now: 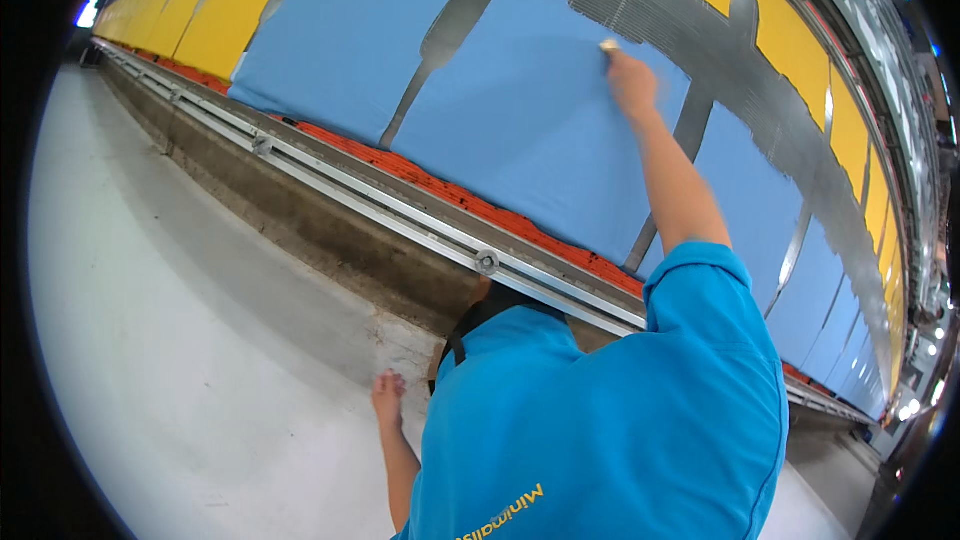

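My right hand (632, 85) reaches over the long table and is closed on a small pale, yellowish piece (609, 45), whose kind I cannot make out. It is at the upper right part of a light blue fabric panel (530, 110), close to that panel's ragged far edge. The panel lies flat on the dark grey tabletop (460, 25). My left hand (388, 395) hangs low beside my body, away from the table, its fingers loosely bent and nothing visible in them.
More blue panels (345, 35) and yellow panels (235, 10) lie along the table, with grey strips between them. An orange-red strip (440, 188) and a metal rail (400, 225) with round fittings run along the near edge. Below spreads a pale floor (200, 340).
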### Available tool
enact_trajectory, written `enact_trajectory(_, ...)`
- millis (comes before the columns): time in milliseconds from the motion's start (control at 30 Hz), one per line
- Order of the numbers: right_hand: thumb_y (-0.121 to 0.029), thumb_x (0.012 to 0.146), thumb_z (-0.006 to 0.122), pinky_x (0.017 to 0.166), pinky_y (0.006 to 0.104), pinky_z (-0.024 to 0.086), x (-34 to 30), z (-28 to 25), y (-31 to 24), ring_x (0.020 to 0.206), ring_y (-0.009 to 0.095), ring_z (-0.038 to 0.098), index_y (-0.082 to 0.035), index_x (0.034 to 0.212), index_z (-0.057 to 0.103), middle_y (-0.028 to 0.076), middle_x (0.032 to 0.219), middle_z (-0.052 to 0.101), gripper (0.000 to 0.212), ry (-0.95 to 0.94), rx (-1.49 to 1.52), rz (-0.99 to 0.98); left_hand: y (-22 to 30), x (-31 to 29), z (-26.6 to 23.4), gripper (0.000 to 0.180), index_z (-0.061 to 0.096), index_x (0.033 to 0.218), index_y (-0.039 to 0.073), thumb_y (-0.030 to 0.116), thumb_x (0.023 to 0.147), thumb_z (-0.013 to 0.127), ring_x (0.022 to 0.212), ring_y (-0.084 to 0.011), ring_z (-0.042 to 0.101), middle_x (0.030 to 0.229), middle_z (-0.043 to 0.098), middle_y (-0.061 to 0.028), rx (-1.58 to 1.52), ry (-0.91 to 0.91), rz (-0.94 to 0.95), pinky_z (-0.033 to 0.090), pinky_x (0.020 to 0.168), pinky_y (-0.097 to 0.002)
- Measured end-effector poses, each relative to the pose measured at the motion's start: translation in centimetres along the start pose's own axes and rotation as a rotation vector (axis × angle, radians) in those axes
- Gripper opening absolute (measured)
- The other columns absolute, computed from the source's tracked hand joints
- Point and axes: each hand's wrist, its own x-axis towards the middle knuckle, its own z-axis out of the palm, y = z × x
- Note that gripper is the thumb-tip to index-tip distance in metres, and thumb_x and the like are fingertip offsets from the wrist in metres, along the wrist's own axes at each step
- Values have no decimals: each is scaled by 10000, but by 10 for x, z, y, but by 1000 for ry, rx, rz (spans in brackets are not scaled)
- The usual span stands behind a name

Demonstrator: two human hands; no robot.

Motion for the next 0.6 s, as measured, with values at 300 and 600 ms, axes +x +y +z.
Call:
enact_trajectory(300,-157,928,569,766,466,546,63,-18,-61,852,362,696,-148,1100,739,138,939,732,242,402,222,177,87,56,-32,383,617,1200,39,375,1018,586,893,-163,648,1038,688,-80,32,-25,39,517,762,-293)
enact_trajectory(600,-148,906,583,801,461,546,6,-14,30,918,338,699,-145,1119,729,126,992,740,259,109,-144,88,-28,30,-8,332,630,1136,24,331,1026,568,823,-172,639,938,678,-75,266,-252,-113,513,687,-310)
